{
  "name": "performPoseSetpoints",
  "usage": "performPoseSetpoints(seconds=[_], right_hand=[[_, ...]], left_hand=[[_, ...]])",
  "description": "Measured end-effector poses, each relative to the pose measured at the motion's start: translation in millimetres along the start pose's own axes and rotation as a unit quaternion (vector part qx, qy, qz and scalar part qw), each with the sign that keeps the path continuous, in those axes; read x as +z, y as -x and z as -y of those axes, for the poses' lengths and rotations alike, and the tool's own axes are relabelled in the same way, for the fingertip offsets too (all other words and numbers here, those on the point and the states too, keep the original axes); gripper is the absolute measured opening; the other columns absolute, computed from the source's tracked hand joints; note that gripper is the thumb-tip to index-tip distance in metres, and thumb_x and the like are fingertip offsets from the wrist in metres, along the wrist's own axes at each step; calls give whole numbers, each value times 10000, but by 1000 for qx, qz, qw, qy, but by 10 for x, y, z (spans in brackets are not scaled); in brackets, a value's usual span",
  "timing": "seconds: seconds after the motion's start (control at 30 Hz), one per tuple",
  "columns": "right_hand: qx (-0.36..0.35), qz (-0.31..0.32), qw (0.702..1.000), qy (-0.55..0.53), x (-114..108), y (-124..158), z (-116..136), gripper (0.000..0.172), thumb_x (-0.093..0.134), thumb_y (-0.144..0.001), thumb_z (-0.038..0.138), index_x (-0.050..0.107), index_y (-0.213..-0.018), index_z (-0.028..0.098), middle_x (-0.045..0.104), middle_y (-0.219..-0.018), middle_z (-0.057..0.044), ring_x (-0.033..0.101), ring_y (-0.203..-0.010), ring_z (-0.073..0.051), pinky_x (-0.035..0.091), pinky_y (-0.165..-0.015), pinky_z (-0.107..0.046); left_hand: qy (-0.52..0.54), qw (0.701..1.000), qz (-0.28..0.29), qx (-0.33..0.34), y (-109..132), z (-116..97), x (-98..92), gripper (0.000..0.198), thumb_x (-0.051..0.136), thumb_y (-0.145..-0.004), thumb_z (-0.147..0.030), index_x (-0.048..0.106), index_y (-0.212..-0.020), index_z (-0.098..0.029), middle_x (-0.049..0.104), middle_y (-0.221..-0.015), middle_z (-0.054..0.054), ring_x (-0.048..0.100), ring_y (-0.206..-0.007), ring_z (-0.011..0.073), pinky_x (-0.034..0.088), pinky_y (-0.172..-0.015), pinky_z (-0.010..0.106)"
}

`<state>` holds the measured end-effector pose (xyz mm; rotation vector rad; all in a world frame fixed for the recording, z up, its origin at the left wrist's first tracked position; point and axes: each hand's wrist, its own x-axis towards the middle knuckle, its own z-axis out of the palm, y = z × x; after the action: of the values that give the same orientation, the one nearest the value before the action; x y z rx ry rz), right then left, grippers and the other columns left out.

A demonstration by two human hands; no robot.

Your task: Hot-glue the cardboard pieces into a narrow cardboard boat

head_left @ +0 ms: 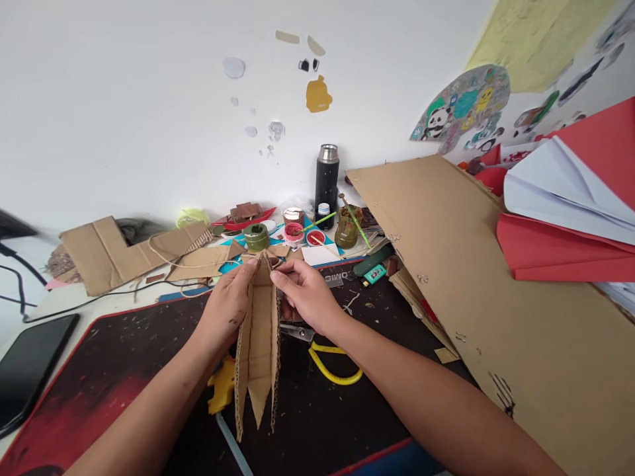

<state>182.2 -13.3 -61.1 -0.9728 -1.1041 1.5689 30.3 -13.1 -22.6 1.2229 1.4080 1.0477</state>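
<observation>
A folded strip of corrugated cardboard (260, 330) is held up above the dark mat, its two long sides bent up and its near ends cut to points. My left hand (229, 294) is closed on its left side near the far tip. On the other side my right hand (303, 291) pinches the far right edge between thumb and fingers. Beneath and to the right lie scissors with yellow handles (337, 373), blades partly hidden by the right hand and the cardboard. Left of the strip, a yellow object (223, 383) with a pale blue stick (232, 441) is partly covered by my left arm.
A large cardboard sheet (471, 291) leans across the right side, with red and white folded paper (570, 198) beyond. Along the wall stand paint jars (256, 237) and a black flask (327, 185). Cardboard scraps (119, 258) lie back left; a phone (37, 370) rests at the left edge.
</observation>
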Motion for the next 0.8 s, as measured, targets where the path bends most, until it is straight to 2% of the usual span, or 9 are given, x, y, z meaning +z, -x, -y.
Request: performPoseSetpoints(seconds=[0.23,0.47,0.6,0.7,0.8], right_hand=[[6,-3,1000,-1,1,9,17,261,721,-932,466,576,-987,256,487,-505,117,483,-356,-114,415,-362,-220],[6,-9,1000,-2,15,17,35,239,712,-929,437,567,-965,251,471,-496,125,458,-344,-107,419,-356,-220],[7,-8,1000,-3,12,5,28,254,718,-922,446,560,-967,251,460,-483,133,453,-339,-105,424,-363,-220],[3,-6,1000,-8,12,2,19,277,730,-911,464,558,-960,253,460,-484,134,449,-339,-104,431,-369,-225],[-1,-7,1000,-7,14,8,16,271,727,-913,462,559,-956,254,460,-481,134,460,-342,-108,435,-370,-224]], left_hand=[[-1,1000,-8,-9,5,-50,24,567,656,-865,-666,794,-1093,-166,833,-849,63,762,-771,298,583,-615,335],[0,1000,6,3,-31,5,-4,554,634,-893,-646,800,-1135,-176,852,-1042,78,771,-935,312,589,-643,319],[-33,999,-15,27,-50,40,-16,519,619,-896,-624,803,-1093,-181,828,-1178,84,733,-1097,328,592,-688,311],[-51,997,-37,33,-36,18,-9,514,632,-872,-631,802,-1057,-184,820,-1189,88,685,-1202,353,593,-713,312],[-51,997,-48,30,-16,-21,10,504,627,-852,-629,799,-1015,-184,820,-1169,91,688,-1194,358,589,-685,311]])
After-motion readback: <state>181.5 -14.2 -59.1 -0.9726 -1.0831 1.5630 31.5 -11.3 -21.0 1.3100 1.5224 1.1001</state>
